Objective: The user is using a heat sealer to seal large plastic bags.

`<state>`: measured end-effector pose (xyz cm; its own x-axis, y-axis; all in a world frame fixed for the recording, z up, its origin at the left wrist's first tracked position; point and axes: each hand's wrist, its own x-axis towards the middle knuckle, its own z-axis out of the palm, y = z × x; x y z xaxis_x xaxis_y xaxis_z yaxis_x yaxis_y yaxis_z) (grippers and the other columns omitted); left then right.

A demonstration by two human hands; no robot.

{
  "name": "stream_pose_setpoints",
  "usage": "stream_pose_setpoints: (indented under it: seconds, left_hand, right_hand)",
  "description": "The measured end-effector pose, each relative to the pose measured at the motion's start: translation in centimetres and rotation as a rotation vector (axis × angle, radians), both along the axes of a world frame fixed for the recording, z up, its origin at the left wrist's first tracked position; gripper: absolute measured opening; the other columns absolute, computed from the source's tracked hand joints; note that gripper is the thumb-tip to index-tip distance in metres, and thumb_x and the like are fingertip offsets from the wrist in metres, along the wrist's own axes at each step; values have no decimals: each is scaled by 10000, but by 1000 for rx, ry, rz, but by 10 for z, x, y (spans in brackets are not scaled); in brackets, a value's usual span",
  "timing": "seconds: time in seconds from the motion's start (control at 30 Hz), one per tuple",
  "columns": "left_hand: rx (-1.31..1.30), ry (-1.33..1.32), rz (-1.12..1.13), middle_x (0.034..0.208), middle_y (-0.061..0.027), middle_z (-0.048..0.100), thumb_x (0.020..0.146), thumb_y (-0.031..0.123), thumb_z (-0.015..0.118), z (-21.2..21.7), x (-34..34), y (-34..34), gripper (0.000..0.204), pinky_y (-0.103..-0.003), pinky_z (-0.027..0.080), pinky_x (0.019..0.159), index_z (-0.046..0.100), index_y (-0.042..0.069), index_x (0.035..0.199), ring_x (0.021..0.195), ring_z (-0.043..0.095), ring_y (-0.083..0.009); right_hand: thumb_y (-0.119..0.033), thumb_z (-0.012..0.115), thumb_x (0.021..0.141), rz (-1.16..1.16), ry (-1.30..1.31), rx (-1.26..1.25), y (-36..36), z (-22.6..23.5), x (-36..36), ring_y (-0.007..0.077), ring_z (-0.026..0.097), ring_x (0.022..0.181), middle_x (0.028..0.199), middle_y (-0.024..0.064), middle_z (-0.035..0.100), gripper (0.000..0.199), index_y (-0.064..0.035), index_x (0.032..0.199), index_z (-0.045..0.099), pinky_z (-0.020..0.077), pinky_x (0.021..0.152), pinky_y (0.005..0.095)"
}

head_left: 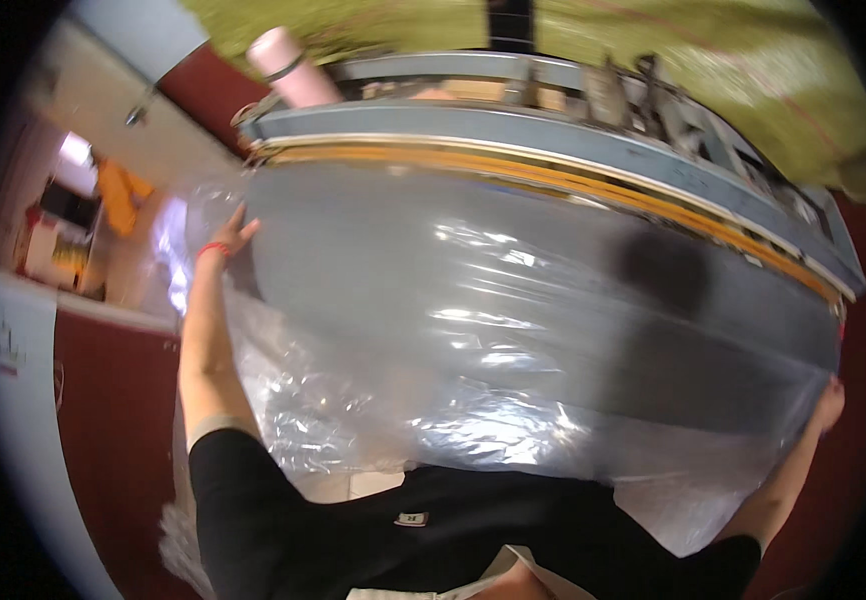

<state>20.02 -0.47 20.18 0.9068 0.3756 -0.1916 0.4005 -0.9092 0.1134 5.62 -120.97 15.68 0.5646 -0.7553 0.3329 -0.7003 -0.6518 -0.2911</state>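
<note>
A: What's the setting?
B: A grey table (pixel 553 290) fills the centre; a pink bottle (pixel 288 68) stands at eleven o'clock; red floor.
A: The hands?
B: Clear plastic sheet (pixel 513 330) spread over it; left hand (pixel 231 238) at nine, fingers spread, pressing its edge; right hand (pixel 829 405) at four, closed on it.

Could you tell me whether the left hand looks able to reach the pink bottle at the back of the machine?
Probably yes: the left hand rests on the clear plastic sheet, and nothing stands between it and the pink bottle.
</note>
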Motion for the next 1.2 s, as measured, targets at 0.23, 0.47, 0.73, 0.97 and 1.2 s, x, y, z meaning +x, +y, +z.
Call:
stream_pose_setpoints:
  seconds: [0.23,0.47,0.73,0.97,1.2]
  left_hand:
    - [-392,-342,-444,624,-52,563,812,135,566,61,54,-267,135,-245,417,524,585,2,799,555,494,-102]
    - [-1128,376,-1125,793,-8,602,851,179,541,68,-32,-656,193,-184,462,565,612,27,946,701,558,-51]
    - [-730,-86,-1305,619,-59,588,789,219,609,21,-105,-842,226,-269,442,529,599,4,722,594,559,-107]
    - [-1709,1078,-939,840,-124,614,834,85,514,68,-112,-720,375,-213,465,511,389,30,1183,569,568,-108]
    - [-719,840,-1112,789,-114,628,752,156,623,42,-162,-380,285,-315,454,603,592,65,1020,648,586,-212]
  right_hand:
    - [-366,580,752,-65,-247,125,129,51,37,249,598,837,905,90,632,259,-159,883,664,450,742,347]
    - [-366,626,688,-209,-478,151,78,15,32,274,602,788,807,92,637,261,-144,820,655,462,705,367]
    - [-333,615,692,-162,-563,195,95,29,25,292,603,770,789,118,629,251,-109,799,645,462,692,383]
    - [-334,612,703,-66,-551,50,75,7,33,277,607,783,793,111,633,240,-126,814,655,468,714,371]
    - [-285,594,758,89,-428,141,100,30,31,177,599,796,859,70,647,219,-119,881,665,440,725,283]
